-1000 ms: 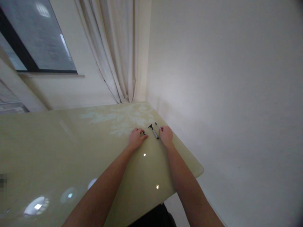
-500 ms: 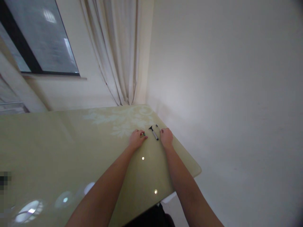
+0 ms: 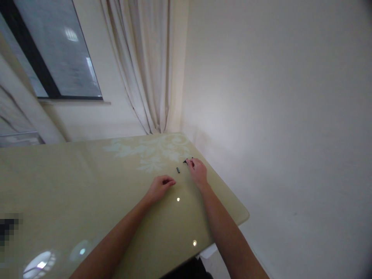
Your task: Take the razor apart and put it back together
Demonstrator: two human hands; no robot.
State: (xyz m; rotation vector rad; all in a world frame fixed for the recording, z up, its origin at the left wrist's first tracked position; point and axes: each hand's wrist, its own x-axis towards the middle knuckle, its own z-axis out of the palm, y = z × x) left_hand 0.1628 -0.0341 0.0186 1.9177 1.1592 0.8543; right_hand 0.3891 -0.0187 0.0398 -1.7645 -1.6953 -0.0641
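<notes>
A small dark rectangular piece (image 3: 178,170), perhaps a razor blade cartridge, lies on the table. Just in front of it rests my left hand (image 3: 158,189), loosely curled, with a gap between thumb and fingers and nothing visible in it. My right hand (image 3: 198,172) is closed with thumb and fingertips on the razor (image 3: 185,161). Only the razor's black head shows; the fingers cover its grey handle. Beyond the right knuckles peeks the dark tip (image 3: 192,157) of another slim item, mostly hidden by the hand.
The glossy pale table (image 3: 122,201) has a white floral pattern near its far corner. A plain wall (image 3: 276,116) runs along its right edge. Behind stand a curtain (image 3: 145,66) and a window (image 3: 58,50). At the far left is a blurred dark object (image 3: 7,228).
My left hand has let go of the small dark piece and drawn back left toward me. My right hand has shifted left from beside the slim item onto the razor. The view has tilted slightly.
</notes>
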